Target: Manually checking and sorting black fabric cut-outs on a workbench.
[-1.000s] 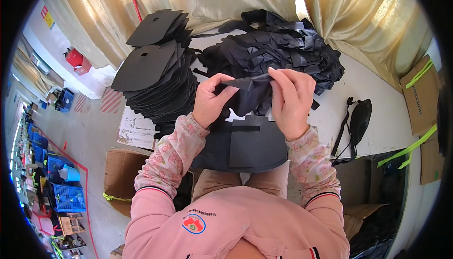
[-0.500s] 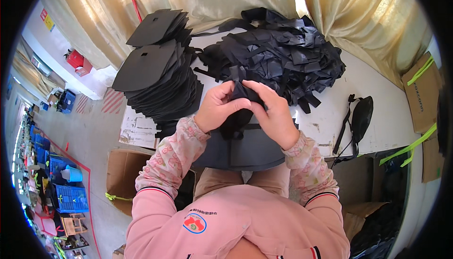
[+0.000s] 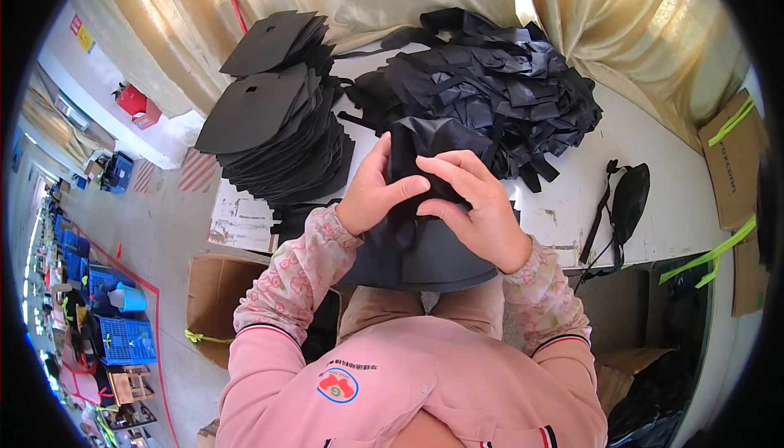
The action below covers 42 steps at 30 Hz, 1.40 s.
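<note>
A piece of thin, shiny black fabric (image 3: 445, 135) is bunched up in front of me, above the near table edge. My left hand (image 3: 372, 192) grips its left side, thumb on top and fingers partly behind the folds. From the right, my right hand (image 3: 482, 207) curls around the same fabric with thumb and index finger; what lies between their tips is partly hidden. Below both hands, a stiff black panel (image 3: 449, 256) with a rounded near edge rests at the table edge over my lap, and some of the dark fabric hangs onto it.
A tall stack of black flat panels (image 3: 253, 117) stands at the left of the white table (image 3: 563, 207). Behind my hands lies a large heap of black fabric pieces (image 3: 506, 80). A black pouch with straps (image 3: 629, 203) lies at right. An open cardboard box (image 3: 214, 301) stands below left.
The fabric, earlier bunched small between my close fingertips, is now spread wider and higher. My right hand has shifted slightly right and down, leaving the hands further apart.
</note>
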Available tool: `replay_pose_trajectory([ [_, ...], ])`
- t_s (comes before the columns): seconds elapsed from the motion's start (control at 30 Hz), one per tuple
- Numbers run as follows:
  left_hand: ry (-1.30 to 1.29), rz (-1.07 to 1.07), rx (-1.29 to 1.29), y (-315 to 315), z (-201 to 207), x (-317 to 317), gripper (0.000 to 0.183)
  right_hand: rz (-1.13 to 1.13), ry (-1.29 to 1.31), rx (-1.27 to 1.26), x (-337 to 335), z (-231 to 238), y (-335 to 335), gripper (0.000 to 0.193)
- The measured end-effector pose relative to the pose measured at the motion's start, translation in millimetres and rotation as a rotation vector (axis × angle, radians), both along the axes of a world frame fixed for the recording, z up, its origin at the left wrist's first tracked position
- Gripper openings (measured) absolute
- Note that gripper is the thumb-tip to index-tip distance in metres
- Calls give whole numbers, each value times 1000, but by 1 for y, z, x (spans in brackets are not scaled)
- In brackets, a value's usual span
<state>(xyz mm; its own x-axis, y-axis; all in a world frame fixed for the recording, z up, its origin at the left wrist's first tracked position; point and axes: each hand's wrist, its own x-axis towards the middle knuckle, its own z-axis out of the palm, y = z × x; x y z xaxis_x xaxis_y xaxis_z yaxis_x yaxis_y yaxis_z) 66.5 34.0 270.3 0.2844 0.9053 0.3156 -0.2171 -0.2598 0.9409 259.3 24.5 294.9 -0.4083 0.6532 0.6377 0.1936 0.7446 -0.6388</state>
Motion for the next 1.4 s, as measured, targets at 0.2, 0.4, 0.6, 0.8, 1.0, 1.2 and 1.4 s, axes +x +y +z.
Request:
replay_pose_trajectory([
  [0.2,280,148,113,1,-8,-18,24,-79,81,106,17,4,1,33],
  [0.4,716,594,489,-13,-19,-78,37,-51,-138,-195,54,-4,-14,26],
  [0.6,1048,646,380,-68,-42,-164,39,676,-418,-683,91,-23,-30,21],
  [0.8,1115,449,-87,-100,-55,-239,27,756,-447,-970,121,-43,-16,22],
  [1.0,1304,42,-463,-59,-89,-279,28,163,-412,-809,126,-116,31,20],
  [1.2,1378,-126,-645,6,-135,-269,47,-238,-674,-483,113,-166,50,23],
  [1.4,1519,-60,-521,22,-182,-280,52,-82,-632,35,47,-181,5,61],
])
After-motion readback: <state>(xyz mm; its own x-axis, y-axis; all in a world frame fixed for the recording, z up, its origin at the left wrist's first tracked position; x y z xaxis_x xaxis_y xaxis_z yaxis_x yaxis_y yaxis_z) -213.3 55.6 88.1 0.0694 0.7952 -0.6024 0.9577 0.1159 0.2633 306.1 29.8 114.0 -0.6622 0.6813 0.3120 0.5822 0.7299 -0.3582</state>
